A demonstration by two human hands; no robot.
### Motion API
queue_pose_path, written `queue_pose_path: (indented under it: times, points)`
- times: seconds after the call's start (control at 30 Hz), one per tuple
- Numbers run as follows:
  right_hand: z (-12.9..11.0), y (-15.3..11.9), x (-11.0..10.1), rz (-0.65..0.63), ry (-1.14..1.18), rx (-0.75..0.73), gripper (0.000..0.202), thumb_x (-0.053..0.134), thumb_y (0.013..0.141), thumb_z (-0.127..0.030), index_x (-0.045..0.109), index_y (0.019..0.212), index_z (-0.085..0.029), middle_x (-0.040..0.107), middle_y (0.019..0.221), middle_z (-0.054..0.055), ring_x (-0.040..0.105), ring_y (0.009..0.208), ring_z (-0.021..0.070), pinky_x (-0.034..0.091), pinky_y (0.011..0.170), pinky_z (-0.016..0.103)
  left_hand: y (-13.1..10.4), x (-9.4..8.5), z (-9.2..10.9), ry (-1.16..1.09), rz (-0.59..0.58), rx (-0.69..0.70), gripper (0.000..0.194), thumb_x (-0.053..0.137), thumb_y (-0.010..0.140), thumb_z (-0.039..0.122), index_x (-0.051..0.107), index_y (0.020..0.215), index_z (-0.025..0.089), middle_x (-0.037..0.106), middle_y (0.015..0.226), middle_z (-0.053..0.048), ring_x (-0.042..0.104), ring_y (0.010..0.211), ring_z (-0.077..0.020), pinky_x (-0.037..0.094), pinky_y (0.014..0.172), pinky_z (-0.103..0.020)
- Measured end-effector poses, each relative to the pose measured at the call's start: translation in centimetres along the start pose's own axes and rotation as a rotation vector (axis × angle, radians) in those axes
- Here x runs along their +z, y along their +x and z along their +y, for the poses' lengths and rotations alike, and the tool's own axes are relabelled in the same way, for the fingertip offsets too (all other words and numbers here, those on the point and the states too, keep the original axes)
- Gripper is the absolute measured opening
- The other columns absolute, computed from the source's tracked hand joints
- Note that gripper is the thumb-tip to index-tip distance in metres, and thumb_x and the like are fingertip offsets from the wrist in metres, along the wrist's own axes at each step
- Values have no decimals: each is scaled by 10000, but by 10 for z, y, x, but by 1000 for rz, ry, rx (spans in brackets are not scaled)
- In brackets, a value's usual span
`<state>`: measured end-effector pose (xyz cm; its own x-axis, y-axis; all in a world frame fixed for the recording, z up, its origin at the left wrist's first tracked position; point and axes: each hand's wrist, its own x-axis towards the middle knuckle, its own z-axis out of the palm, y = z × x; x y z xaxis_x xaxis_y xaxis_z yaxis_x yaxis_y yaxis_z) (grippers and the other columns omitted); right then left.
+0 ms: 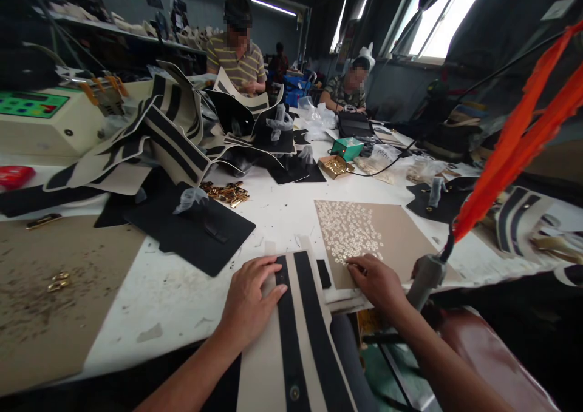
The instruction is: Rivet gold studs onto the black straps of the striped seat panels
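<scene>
A beige panel with two black stripes [298, 321] lies over the table's front edge, with a round metal eyelet [295, 392] in its left stripe. Across the panel's upper left part rests my left hand [252, 293], its fingers laid on the surface and the thumb apart. My right hand [376, 281] is at the near edge of many small pale metal rings [348, 230]. Its thumb and index finger come together there; whatever is between them is too small to make out. The rings are spread over a brown board [405, 230].
Black panels [195, 230] and striped pieces [173, 139] pile up at left, beside gold-coloured fittings [228, 192]. A cardboard box of small gold parts [334, 165] stands beyond. An orange strip [514, 139] hangs at right above a grey post [426, 278]. Two people sit across the table.
</scene>
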<state>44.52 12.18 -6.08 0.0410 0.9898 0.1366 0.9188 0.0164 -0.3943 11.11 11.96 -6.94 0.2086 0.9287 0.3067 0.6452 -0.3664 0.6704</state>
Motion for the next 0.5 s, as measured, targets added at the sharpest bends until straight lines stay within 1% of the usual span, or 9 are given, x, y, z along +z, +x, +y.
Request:
queue_pose_path:
  times: [0.07, 0.13, 0.2, 0.3, 0.37, 0.43, 0.5]
  points:
    - [-1, -5, -6, -43, -99, -6, 236, 563, 961, -376, 779, 1038, -320, 740, 1034, 26, 714, 908, 248, 479, 773, 335, 0, 0, 0, 0, -3, -1, 315, 753, 871, 225, 705, 1174, 292, 680, 1363, -30, 597, 1281, -302, 471, 1085, -546]
    - [0, -11, -11, -96, -129, -22, 225, 561, 966, -382, 774, 1009, -322, 736, 1025, 18, 716, 892, 238, 477, 768, 328, 0, 1, 0, 0, -3, -3, 320, 757, 869, 224, 704, 1178, 291, 679, 1363, -28, 595, 1282, -301, 470, 1084, -548]
    - [4, -18, -14, -111, -44, -32, 224, 568, 961, -394, 767, 1023, -313, 735, 1002, 18, 715, 887, 227, 490, 798, 325, 0, 1, 0, 2, -1, -4, 320, 759, 869, 227, 704, 1178, 290, 679, 1363, -28, 591, 1286, -299, 469, 1085, -545]
    - [11, -24, -17, -63, 97, 0, 278, 573, 945, -415, 753, 1108, -279, 742, 992, 33, 710, 894, 228, 509, 836, 333, 0, 1, -1, 7, 3, 2, 313, 754, 876, 235, 705, 1179, 294, 680, 1365, -26, 589, 1289, -299, 466, 1087, -542]
    - [13, -25, -17, -46, 130, 33, 302, 579, 929, -431, 759, 1093, -253, 752, 1011, 50, 709, 925, 244, 514, 858, 347, 0, 1, -1, 9, 8, 4, 312, 750, 877, 237, 709, 1180, 298, 684, 1362, -27, 594, 1284, -302, 469, 1082, -542]
    - [13, -23, -17, -58, 137, 53, 311, 578, 917, -445, 769, 1054, -240, 761, 1042, 65, 708, 973, 261, 509, 894, 363, 0, 1, -1, 8, 13, 4, 313, 752, 873, 235, 715, 1177, 300, 689, 1354, -28, 601, 1276, -306, 476, 1074, -541]
    - [12, -20, -15, -70, 137, 70, 328, 568, 910, -451, 771, 1056, -238, 767, 1075, 72, 701, 1020, 274, 497, 931, 373, 0, 1, -1, 6, 15, 3, 314, 754, 870, 236, 718, 1175, 300, 691, 1352, -28, 602, 1275, -306, 477, 1074, -542]
